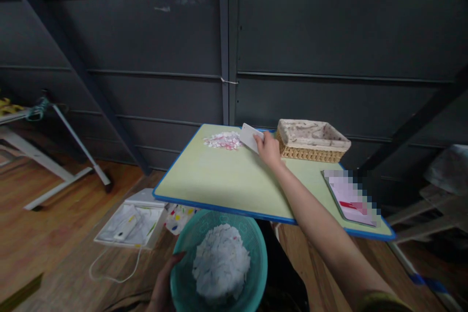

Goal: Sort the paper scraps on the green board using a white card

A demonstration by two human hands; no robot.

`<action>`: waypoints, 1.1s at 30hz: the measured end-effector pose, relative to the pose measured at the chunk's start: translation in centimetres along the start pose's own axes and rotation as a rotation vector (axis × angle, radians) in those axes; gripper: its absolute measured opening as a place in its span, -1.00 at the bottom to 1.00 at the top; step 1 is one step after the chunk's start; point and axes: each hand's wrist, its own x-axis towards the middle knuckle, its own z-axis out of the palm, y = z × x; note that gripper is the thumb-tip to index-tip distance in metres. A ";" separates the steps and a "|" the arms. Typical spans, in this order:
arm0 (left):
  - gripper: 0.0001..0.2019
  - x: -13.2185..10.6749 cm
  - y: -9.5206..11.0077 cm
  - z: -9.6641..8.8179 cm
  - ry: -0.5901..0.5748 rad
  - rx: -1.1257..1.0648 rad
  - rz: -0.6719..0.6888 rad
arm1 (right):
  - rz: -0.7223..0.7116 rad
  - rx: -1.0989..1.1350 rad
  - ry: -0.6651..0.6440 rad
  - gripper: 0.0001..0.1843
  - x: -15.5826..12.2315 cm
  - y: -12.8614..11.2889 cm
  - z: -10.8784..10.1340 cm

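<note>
My right hand [269, 150] reaches over the yellow-green tabletop [215, 173], closed on a flat white rectangular card [250, 137]. The card is tilted, with its left side beside a pile of small white and pinkish paper scraps [224, 140]. Below the front edge of the table is a teal plastic basket [258, 248] with perforated walls. A large heap of white paper scraps [221, 261] fills its middle. My left hand [165, 278] grips the basket's left rim; one fingertip shows inside, and the other fingers are hidden beneath.
A cloth-lined wicker basket [310, 151] stands at the table's back right. Near the right edge lies a flat pinkish rectangular item [347, 200], partly blurred. On the floor at left is a white box [151, 236] with a corded white device. A dark panelled wall [164, 48] rises behind.
</note>
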 end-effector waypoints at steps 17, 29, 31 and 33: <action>-0.70 1.9 -1.2 1.2 -0.128 -0.029 -0.043 | -0.052 -0.051 -0.027 -0.58 -0.9 0.2 -0.2; -0.81 1.3 0.0 1.0 -0.097 -0.033 -0.011 | -0.028 -0.007 0.021 -0.56 -0.6 1.0 0.0; -0.85 1.3 0.0 0.8 -0.098 -0.032 -0.005 | -0.032 0.022 0.027 -0.54 -0.5 1.0 -0.1; -0.88 1.1 0.1 0.8 -0.084 -0.019 -0.001 | -0.040 0.033 0.022 -0.55 -0.5 0.9 0.0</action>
